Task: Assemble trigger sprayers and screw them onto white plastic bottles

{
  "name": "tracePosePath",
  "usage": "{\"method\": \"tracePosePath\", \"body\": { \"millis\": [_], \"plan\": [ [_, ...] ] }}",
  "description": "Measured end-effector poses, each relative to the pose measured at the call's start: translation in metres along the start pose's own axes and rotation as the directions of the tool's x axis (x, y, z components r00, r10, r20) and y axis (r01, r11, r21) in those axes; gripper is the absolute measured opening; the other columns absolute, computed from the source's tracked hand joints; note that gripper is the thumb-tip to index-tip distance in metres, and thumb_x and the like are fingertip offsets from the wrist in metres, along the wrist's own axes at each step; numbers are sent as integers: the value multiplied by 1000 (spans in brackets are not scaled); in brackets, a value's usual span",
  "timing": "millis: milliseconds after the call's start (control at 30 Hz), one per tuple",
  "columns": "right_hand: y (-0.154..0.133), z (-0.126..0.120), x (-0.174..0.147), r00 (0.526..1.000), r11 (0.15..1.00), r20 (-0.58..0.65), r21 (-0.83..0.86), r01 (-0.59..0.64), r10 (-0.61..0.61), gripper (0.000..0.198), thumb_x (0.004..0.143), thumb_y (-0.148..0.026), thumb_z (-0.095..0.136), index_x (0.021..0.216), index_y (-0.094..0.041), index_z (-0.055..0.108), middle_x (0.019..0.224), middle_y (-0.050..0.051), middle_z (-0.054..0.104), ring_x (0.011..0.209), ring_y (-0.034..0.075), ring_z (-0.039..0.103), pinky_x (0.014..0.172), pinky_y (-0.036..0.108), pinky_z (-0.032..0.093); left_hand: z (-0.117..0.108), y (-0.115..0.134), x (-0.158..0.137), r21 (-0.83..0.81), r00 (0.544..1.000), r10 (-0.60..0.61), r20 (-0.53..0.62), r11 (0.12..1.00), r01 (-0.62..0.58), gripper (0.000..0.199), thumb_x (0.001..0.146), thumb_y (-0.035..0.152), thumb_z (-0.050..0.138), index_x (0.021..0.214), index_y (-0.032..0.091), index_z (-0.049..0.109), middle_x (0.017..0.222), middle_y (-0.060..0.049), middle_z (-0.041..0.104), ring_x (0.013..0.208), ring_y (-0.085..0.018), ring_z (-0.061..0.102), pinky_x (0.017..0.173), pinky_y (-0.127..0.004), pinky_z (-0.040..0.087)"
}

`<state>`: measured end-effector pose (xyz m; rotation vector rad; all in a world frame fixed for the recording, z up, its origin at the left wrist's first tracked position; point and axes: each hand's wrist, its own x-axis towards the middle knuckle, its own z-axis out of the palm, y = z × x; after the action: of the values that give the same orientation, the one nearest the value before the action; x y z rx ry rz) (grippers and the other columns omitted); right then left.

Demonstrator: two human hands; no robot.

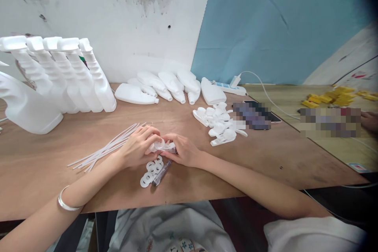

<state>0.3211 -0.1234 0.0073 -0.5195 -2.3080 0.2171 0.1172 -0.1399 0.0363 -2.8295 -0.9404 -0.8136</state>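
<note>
My left hand (141, 146) and my right hand (185, 150) meet over the near middle of the table, with fingers closed on a white plastic spray trigger head (160, 144). Its round collar faces up between them; the fingers cover much of the rest. Just below lies a small heap of flat white ring washers (149, 174). A clear-handled screwdriver (162, 173) rests beside and partly over these rings, its far end near my right fingers. Thin white dip tubes (103, 149) lie in a loose bundle beside and partly behind my left hand.
More white spray heads (220, 122) are piled to the right, near phones (256, 114). White bottles (97, 82) stand at left; others (137, 93) lie along the wall. A power strip (230, 88) sits behind. Another person's hand (370, 121) shows near yellow items (333, 96).
</note>
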Motion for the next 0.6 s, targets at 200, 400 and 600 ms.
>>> {"method": "tracePosePath", "body": {
  "millis": [200, 400, 600],
  "plan": [
    [0, -1, 0, 1000, 1000, 8, -8, -5, 5, 32, 83, -35, 52, 108, -18, 38, 86, 5, 58, 76, 16, 59, 67, 29, 49, 2, -5, -4, 66, 996, 44, -79, 997, -39, 16, 77, 32, 57, 83, 17, 54, 100, -9, 55, 91, -21, 49, 80, -35, 38],
    [2, -1, -1, 1000, 1000, 13, -8, -9, 9, 32, 83, -35, 53, 106, -18, 39, 87, 6, 59, 78, 17, 59, 67, 30, 49, 1, -7, -4, 51, 989, 101, -112, 994, -96, 12, 77, 30, 61, 78, 19, 58, 97, -7, 56, 88, -19, 50, 77, -34, 39],
    [1, -1, -1, 1000, 1000, 11, -11, -15, 16, 31, 83, -34, 54, 106, -19, 40, 87, 5, 59, 78, 17, 59, 68, 30, 50, 1, -6, -3, 47, 990, 98, -103, 994, -94, 12, 79, 31, 59, 76, 18, 59, 97, -7, 56, 87, -18, 50, 78, -34, 39]
  ]
}}
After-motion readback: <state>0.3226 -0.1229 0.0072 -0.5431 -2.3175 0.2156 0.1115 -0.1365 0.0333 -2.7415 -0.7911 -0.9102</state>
